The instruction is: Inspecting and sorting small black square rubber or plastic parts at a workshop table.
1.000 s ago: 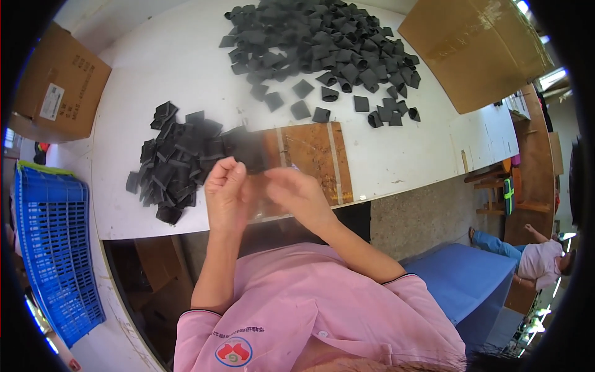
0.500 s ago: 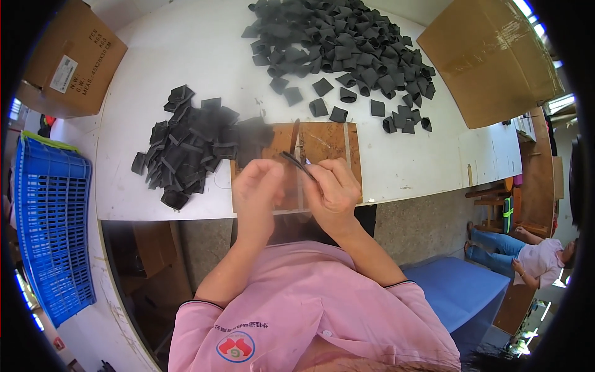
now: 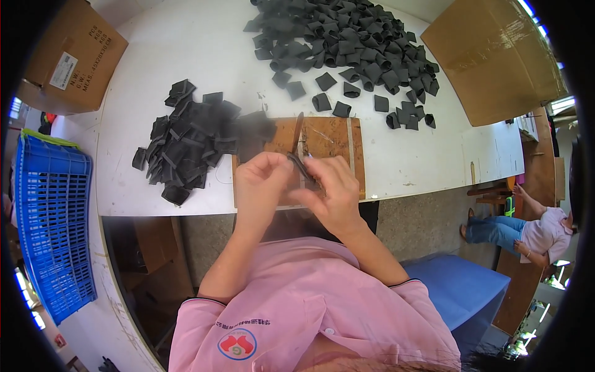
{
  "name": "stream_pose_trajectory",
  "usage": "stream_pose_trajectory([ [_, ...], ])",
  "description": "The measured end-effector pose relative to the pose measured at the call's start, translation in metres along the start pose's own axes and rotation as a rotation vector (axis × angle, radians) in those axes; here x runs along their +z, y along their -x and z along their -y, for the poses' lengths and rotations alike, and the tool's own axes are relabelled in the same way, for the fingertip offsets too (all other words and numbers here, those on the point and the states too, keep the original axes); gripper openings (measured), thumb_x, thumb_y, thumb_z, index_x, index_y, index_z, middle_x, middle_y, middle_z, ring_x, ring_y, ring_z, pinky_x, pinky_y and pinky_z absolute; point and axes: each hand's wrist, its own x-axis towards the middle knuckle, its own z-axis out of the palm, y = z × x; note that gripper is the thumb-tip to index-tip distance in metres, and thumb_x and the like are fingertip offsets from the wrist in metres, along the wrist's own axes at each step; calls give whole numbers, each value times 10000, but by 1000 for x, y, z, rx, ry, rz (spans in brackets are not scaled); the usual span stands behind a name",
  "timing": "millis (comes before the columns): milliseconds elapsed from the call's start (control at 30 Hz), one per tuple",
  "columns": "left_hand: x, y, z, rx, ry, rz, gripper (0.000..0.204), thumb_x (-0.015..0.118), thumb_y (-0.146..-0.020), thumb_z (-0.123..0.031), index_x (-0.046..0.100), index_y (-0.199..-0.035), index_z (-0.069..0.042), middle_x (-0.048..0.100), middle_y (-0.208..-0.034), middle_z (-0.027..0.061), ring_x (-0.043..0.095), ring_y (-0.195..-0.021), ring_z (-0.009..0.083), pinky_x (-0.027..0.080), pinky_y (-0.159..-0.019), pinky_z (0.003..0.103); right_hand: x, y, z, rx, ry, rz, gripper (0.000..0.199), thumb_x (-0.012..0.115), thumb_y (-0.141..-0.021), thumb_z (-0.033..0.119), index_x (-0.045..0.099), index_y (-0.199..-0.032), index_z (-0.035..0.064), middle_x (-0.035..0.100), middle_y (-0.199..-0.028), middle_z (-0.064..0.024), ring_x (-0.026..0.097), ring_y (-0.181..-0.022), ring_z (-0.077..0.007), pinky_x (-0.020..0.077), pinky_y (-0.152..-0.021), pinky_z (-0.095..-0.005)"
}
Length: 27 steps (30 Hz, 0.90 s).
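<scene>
- Dark piece (image 3: 299,165): held above brown board (image 3: 334,137).
- Right hand (image 3: 334,189): fingertips pinching the piece.
- Left hand (image 3: 260,180): fingertips close together at piece's 9 o'clock side; grip not discernible.
- Dark flat pile (image 3: 189,139): towards 10 o'clock.
- Larger dark pile (image 3: 365,56): 1 o'clock.
- Carton (image 3: 489,62): 2 o'clock.

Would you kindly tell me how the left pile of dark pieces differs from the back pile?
The left pile is smaller; the back pile spreads wider and holds more pieces. Pieces in the left pile look mostly flat, while many in the back pile gape open like short tubes. The left pile lies nearer the front edge of the white table; the back pile lies farther from it. Both are loose heaps of dark pieces.
</scene>
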Motion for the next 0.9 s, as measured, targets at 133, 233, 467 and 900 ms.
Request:
stream_pose_trajectory([
  [133,-2,7,3,150,-341,123,66,581,-729,-48,554,-766,-1,559,-630,31,520,-607,63,413,-535,231,-5,-3,0,322,-380,60,196,640,-716,131,582,-848,-3,521,-744,-81,526,-639,-191,423,-514,-261],
  [233,4,11,14,407,-545,-64,66,591,-713,-30,542,-742,3,553,-633,38,521,-623,62,414,-547,228,-1,-9,2,295,-302,108,160,612,-710,76,572,-845,1,526,-774,-70,536,-672,-189,429,-523,-265],
  [467,4,-1,13,56,211,-50,87,532,-759,29,507,-826,-21,549,-710,4,474,-564,38,370,-498,167,14,-7,-5,77,206,-80,121,581,-618,15,539,-731,17,466,-705,-77,512,-650,-233,440,-515,-321],
  [900,21,10,4,327,-178,-89,96,465,-786,66,511,-851,13,565,-759,50,555,-640,76,448,-563,180,7,-7,-15,1119,-1746,206,95,543,-803,126,539,-828,35,480,-691,11,418,-577,-45,328,-486,-179],
])
